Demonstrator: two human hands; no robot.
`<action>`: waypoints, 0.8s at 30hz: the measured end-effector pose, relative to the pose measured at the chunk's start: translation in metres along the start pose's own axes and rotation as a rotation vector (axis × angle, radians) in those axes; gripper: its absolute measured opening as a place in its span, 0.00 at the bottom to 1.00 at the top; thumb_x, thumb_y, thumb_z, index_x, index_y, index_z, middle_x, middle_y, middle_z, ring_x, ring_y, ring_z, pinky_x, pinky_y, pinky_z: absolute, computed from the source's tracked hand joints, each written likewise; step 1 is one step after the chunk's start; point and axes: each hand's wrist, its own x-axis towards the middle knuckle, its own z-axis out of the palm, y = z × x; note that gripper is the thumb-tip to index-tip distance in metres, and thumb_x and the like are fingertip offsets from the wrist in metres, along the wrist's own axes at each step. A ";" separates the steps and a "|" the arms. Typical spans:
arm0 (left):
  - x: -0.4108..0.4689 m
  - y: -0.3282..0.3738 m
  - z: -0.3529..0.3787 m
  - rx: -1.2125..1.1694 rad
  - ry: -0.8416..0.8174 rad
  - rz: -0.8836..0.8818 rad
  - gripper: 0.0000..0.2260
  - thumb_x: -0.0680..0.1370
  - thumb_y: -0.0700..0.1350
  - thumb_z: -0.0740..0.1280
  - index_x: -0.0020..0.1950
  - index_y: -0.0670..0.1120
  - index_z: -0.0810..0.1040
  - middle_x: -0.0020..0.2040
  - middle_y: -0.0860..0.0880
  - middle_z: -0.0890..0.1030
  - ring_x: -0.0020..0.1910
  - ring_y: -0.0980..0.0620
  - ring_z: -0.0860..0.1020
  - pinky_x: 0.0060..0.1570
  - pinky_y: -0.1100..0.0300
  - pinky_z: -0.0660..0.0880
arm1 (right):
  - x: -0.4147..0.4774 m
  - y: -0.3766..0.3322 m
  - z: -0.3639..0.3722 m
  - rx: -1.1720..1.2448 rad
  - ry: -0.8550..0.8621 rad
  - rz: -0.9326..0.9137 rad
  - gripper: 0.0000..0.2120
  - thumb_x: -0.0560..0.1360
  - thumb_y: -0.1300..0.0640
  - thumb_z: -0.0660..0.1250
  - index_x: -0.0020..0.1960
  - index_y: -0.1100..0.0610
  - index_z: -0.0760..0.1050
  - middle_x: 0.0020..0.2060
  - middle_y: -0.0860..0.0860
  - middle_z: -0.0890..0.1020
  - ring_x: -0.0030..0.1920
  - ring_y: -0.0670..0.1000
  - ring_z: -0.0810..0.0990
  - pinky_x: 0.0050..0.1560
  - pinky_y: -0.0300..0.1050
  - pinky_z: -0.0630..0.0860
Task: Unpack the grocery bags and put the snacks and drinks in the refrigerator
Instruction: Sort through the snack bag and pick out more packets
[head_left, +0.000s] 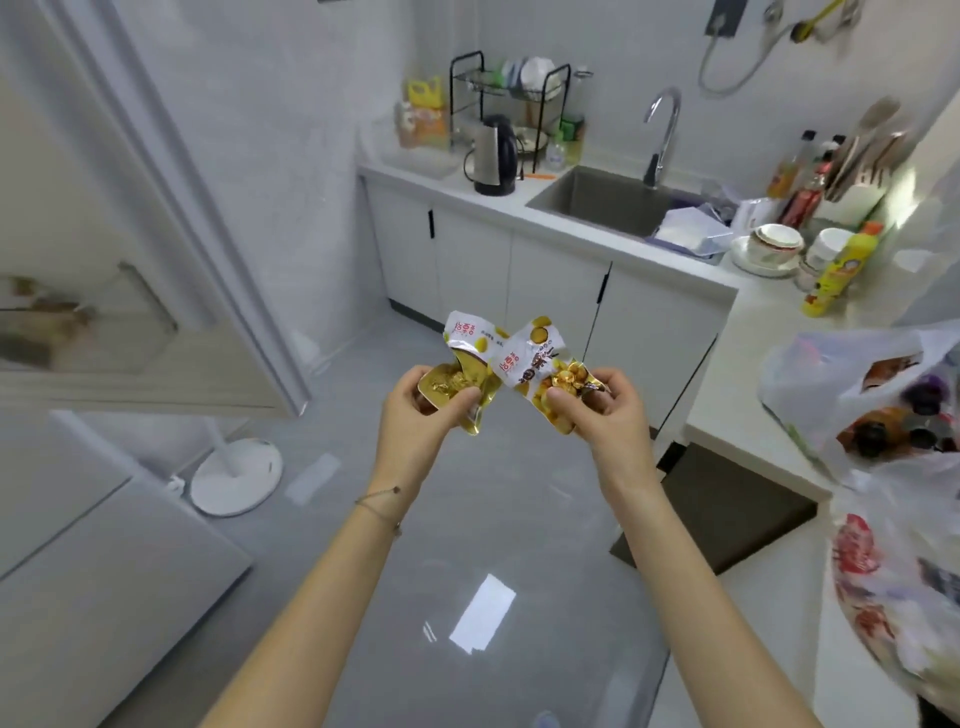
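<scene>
We look down at 2 bare forearms reaching out over a glossy grey tile floor (363, 519). The left hand (421, 410) pinches the left snack packet (462, 364), thumb pressed on its front and fingers curled behind. The right hand (602, 410) grips the right snack packet (540, 364) the same way. Both packets are crinkled foil pouches, shiny gold at the bottom and white with red print at the top. Their upper ends lean inward and cross in an X, touching between the hands, in mid-air and well clear of the countertop (727, 364).

A thin cord bracelet (384, 499) circles the left wrist.

The countertop is smooth, white and L-shaped, running along the back wall and down the right side. At its right edge sit 2 thin, translucent white plastic bags. The far grocery bag (810, 374) gapes open, showing dark round bottle caps. The near grocery bag (883, 571) is blurred, with red print. Along the back edge we see a rectangular steel sink (597, 202) with a curved chrome faucet (662, 135), and a black and steel kettle (493, 156) towards the left corner.

At the left, a tall pale panel (130, 208), possibly the refrigerator's open door, is too blurred for us to be sure. A round white stand base (236, 475) rests on the floor beside it.
</scene>
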 end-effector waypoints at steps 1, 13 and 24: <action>-0.005 0.000 -0.017 0.005 0.017 -0.002 0.13 0.69 0.48 0.75 0.49 0.44 0.79 0.44 0.43 0.83 0.46 0.44 0.82 0.49 0.46 0.81 | -0.007 0.000 0.015 0.016 -0.022 -0.001 0.17 0.71 0.60 0.75 0.57 0.60 0.74 0.48 0.54 0.83 0.45 0.47 0.82 0.42 0.38 0.78; -0.072 0.014 -0.215 -0.051 0.254 0.024 0.08 0.73 0.41 0.73 0.51 0.42 0.80 0.45 0.43 0.83 0.45 0.49 0.82 0.41 0.62 0.79 | -0.104 -0.010 0.191 0.048 -0.209 -0.019 0.13 0.71 0.61 0.75 0.53 0.58 0.77 0.45 0.53 0.84 0.46 0.49 0.83 0.45 0.42 0.80; -0.067 0.031 -0.333 -0.105 0.433 0.097 0.09 0.74 0.41 0.73 0.52 0.43 0.80 0.45 0.45 0.84 0.44 0.51 0.82 0.42 0.61 0.79 | -0.125 -0.037 0.326 0.094 -0.411 -0.074 0.11 0.72 0.60 0.74 0.52 0.58 0.78 0.46 0.53 0.85 0.47 0.49 0.83 0.46 0.43 0.79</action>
